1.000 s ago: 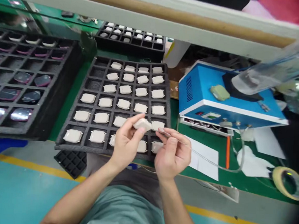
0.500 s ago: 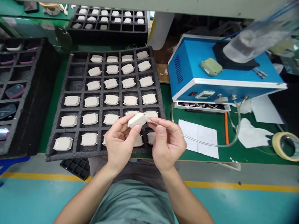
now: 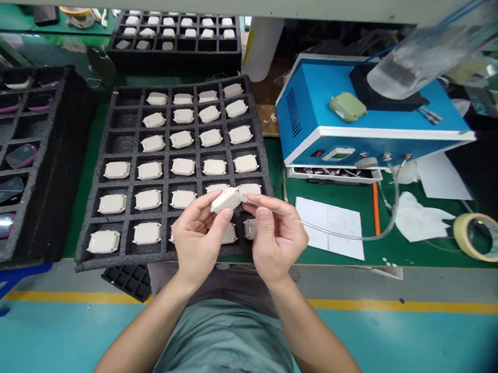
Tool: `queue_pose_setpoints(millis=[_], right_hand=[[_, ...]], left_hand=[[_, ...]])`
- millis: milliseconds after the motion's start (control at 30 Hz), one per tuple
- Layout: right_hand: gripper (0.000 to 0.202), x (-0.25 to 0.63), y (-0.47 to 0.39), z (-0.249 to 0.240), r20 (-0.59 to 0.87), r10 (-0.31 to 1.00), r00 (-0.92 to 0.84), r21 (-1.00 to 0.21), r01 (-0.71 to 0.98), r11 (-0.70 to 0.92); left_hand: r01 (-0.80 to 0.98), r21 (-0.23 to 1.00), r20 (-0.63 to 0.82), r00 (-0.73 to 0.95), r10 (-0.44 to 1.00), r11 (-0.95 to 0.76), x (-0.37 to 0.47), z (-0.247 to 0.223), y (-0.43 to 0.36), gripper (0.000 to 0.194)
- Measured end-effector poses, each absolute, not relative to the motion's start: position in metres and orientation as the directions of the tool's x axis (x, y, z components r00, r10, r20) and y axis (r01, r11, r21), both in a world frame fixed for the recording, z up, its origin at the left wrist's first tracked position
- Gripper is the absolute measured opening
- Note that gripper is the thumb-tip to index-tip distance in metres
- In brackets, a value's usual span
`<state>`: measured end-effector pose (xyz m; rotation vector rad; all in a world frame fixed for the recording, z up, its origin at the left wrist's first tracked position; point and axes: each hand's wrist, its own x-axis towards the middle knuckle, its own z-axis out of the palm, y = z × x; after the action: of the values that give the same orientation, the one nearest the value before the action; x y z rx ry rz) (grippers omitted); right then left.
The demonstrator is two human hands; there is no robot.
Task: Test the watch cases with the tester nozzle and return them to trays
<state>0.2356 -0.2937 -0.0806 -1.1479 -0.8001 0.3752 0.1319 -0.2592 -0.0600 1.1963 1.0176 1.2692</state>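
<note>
Between the thumb and fingers of my left hand (image 3: 199, 231) is a cream watch-like case (image 3: 226, 200), held tilted above the tray. My right hand (image 3: 279, 239) pinches the end of a clear thin tube (image 3: 334, 233), its tip at the right edge of the case; whether the tip touches it I cannot tell. The tube curves right and up to the front of a blue machine (image 3: 328, 135). Beneath my hands lies a black foam tray (image 3: 123, 143) with similar cream cases in most of its compartments. My hands hide some front compartments.
At left stands another foam tray (image 3: 44, 157) with dark and purple-edged pieces. A further tray (image 3: 176, 61) of pale cases sits behind. On the machine rest an olive-green case (image 3: 347, 106) and a clear cylinder (image 3: 401, 75). White paper (image 3: 331, 225), an orange stick (image 3: 376, 208) and a tape roll (image 3: 461, 236) lie right.
The view has shifted slightly. Both hands stay almost in place, and the tube end appears slightly nearer the edge of the case.
</note>
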Motion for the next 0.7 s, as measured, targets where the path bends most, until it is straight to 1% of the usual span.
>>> queue_pose_setpoints(millis=[300,467,700], right_hand=[[0.011,0.236,-0.2936,-0.0812,0.37,0.644,0.67,-0.906,0.105,0.411],[0.01,0.2357,-0.2937,-0.0803,0.362,0.649,0.67,-0.913,0.116,0.39],[0.011,0.2358,-0.2931,-0.0816,0.374,0.645,0.667,-0.903,0.102,0.418]], left_hand=[[-0.169,0.982,0.09,0.06,0.994,-0.079,0.1324,-0.0599,-0.2592,0.029],[-0.16,0.985,0.081,0.063,0.995,-0.07,0.1321,-0.0604,-0.2593,0.031],[-0.171,0.982,0.093,0.052,0.994,-0.083,0.1332,-0.0598,-0.2591,0.03]])
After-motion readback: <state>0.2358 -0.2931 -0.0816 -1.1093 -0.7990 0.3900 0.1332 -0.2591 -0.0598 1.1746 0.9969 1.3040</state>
